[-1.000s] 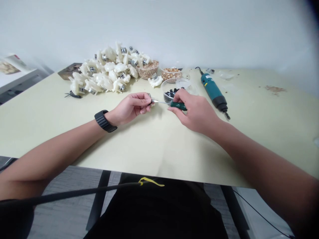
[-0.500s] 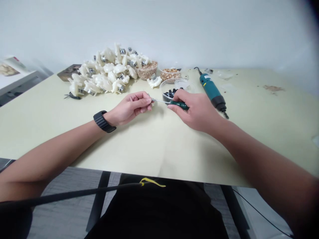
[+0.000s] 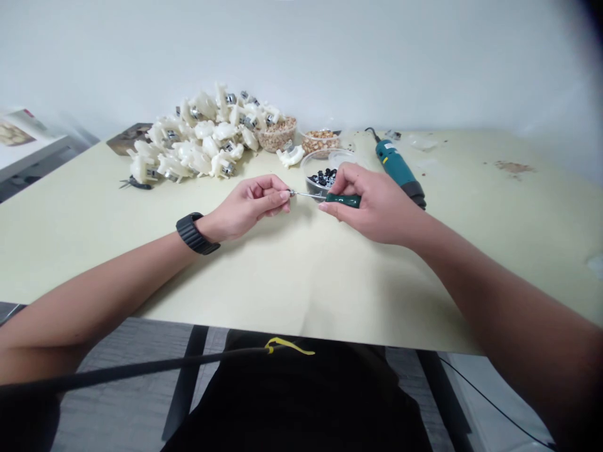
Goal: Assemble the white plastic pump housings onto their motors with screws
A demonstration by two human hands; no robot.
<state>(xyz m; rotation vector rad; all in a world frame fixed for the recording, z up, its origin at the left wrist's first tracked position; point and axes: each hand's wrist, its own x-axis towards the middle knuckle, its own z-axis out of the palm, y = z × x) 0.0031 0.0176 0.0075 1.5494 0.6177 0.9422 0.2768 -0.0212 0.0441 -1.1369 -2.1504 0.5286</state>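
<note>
My right hand is closed round the green handle of a screwdriver, its thin metal shaft pointing left. The shaft's tip meets a tiny part at the fingertips of my left hand. That hand is closed in a pinch, and the part is too small and too covered to name. Just behind the screwdriver stands a clear round tub with small black pieces in it, partly hidden by my right hand. A curved cream plastic piece lies behind my left fingertips.
A heap of cream plastic parts with metal bits fills the back left, with small pliers before it. Two tubs of brownish small parts stand behind. A teal power screwdriver lies at right. A black cable with a yellow tie crosses below.
My right hand and the screwdriver have shifted slightly right, and the grip on the handle has changed a little. My left hand stays almost in place, still pinching.
</note>
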